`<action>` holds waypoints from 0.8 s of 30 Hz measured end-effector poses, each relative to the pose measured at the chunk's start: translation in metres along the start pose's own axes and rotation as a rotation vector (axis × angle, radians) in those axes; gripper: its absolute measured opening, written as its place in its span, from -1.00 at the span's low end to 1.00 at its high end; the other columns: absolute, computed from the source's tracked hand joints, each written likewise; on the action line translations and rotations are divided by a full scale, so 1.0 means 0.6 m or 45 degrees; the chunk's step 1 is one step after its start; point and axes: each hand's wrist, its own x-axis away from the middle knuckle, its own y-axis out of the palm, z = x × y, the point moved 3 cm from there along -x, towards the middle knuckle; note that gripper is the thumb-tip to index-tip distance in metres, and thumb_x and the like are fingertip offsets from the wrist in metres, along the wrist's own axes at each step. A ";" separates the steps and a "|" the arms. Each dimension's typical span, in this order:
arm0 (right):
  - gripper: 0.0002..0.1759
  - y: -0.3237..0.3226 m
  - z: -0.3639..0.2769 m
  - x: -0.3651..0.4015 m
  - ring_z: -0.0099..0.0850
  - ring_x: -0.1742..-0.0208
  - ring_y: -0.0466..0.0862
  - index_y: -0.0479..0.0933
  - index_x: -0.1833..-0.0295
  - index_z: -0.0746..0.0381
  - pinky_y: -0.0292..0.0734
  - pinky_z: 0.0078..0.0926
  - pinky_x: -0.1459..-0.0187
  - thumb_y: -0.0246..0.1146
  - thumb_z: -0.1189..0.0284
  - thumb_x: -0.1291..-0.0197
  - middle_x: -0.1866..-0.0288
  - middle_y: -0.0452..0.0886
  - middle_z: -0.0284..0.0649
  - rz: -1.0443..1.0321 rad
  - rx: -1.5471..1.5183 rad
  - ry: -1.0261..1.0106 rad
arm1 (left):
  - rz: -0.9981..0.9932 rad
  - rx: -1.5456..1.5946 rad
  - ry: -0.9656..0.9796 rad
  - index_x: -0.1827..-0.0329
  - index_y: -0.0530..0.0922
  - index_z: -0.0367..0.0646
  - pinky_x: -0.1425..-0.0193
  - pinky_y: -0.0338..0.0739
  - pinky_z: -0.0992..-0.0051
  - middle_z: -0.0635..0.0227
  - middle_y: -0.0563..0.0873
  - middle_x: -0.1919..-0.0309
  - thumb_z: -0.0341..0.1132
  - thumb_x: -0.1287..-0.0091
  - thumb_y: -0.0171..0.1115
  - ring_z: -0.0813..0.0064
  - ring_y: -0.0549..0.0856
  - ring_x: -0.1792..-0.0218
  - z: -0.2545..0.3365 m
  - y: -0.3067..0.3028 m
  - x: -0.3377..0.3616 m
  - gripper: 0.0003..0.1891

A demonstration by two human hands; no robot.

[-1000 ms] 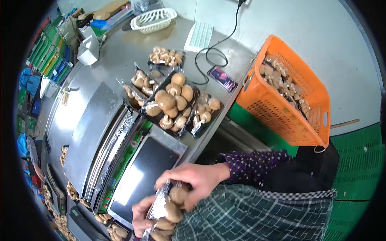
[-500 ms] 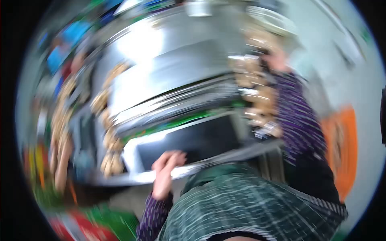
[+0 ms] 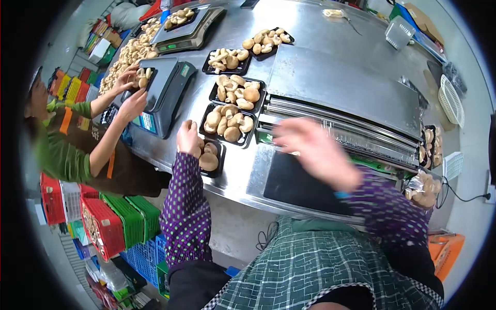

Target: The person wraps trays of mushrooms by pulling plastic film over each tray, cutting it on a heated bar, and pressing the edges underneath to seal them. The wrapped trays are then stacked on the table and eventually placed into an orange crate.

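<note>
My left hand (image 3: pixel 187 138) is closed on the left edge of a small black tray of brown mushrooms (image 3: pixel 211 159) at the near edge of the steel table (image 3: pixel 310 31). My right hand (image 3: pixel 316 151) hovers blurred, with fingers spread and nothing in it, over the black hot plate (image 3: pixel 299 186) of the film wrapping machine (image 3: pixel 341 88). Two fuller mushroom trays, one close (image 3: pixel 227 124) and one further back (image 3: pixel 236 92), lie just beyond my left hand.
A co-worker in green sleeves (image 3: pixel 67 150) at the left has both hands at a scale (image 3: pixel 160 90). More mushroom trays (image 3: pixel 227 59) and a second scale (image 3: pixel 188 26) lie further back. Wrapped trays (image 3: pixel 426 188) sit at the right. Coloured crates (image 3: pixel 113 222) stand under the table.
The view has swung left from the wrapped trays and orange basket. The wrapped tray I held in both hands is gone. My left hand now grips an unwrapped tray; my right is moving.
</note>
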 end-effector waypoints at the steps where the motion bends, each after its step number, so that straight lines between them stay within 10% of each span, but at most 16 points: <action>1: -0.58 0.074 0.011 -0.030 -0.36 -0.05 0.55 0.34 -0.16 0.39 0.45 -0.49 -0.06 0.14 0.43 -0.22 -0.02 0.52 -0.14 -0.039 -0.139 0.130 | -0.084 -0.107 0.032 0.14 0.61 -0.28 0.00 0.48 0.39 0.03 0.68 0.22 -0.22 -0.19 0.11 0.19 0.65 0.11 -0.017 0.025 -0.033 -0.68; 8: -0.30 0.198 0.206 -0.242 0.09 -0.24 0.28 0.14 -0.24 0.44 0.21 -0.15 -0.23 0.17 0.18 -0.16 -0.18 0.24 0.28 1.007 0.647 -0.045 | -0.704 0.103 -0.334 0.14 0.63 -0.32 0.03 0.51 0.44 0.02 0.69 0.22 -0.40 0.01 0.21 0.28 0.69 0.17 -0.104 0.125 -0.157 -0.67; 9: -0.29 0.185 0.209 -0.245 0.09 -0.26 0.25 0.09 -0.25 0.45 0.20 -0.14 -0.24 0.13 0.17 -0.18 -0.18 0.23 0.32 0.917 0.135 0.012 | -0.799 0.184 -0.400 0.15 0.62 -0.38 0.09 0.53 0.47 0.06 0.71 0.26 -0.46 0.03 0.26 0.35 0.69 0.24 -0.093 0.125 -0.152 -0.67; 13: -0.25 0.191 0.218 -0.240 0.08 -0.26 0.24 0.09 -0.26 0.47 0.15 -0.16 -0.29 0.10 0.12 -0.16 -0.23 0.16 0.25 0.907 0.173 0.368 | -0.811 -0.009 -0.136 0.13 0.62 -0.36 0.03 0.52 0.46 0.09 0.71 0.23 -0.49 0.01 0.29 0.36 0.68 0.19 -0.074 0.122 -0.140 -0.68; 14: -0.26 0.194 0.247 -0.256 0.05 -0.26 0.23 0.15 -0.22 0.48 0.14 -0.14 -0.28 0.10 0.09 -0.15 -0.19 0.22 0.25 0.991 0.242 0.176 | -0.782 0.033 -0.073 0.13 0.58 -0.43 0.28 0.56 0.46 0.17 0.70 0.37 -0.53 -0.04 0.26 0.39 0.66 0.34 -0.073 0.121 -0.139 -0.70; 24: -0.48 0.183 0.100 -0.269 0.02 0.05 0.47 0.45 0.18 0.48 0.37 -0.19 -0.02 0.25 0.16 -0.07 0.20 0.49 0.18 0.740 0.471 -0.332 | -0.603 0.212 0.087 0.20 0.61 -0.40 0.26 0.52 0.53 0.17 0.70 0.37 -0.47 -0.02 0.23 0.47 0.65 0.38 0.036 -0.076 -0.184 -0.74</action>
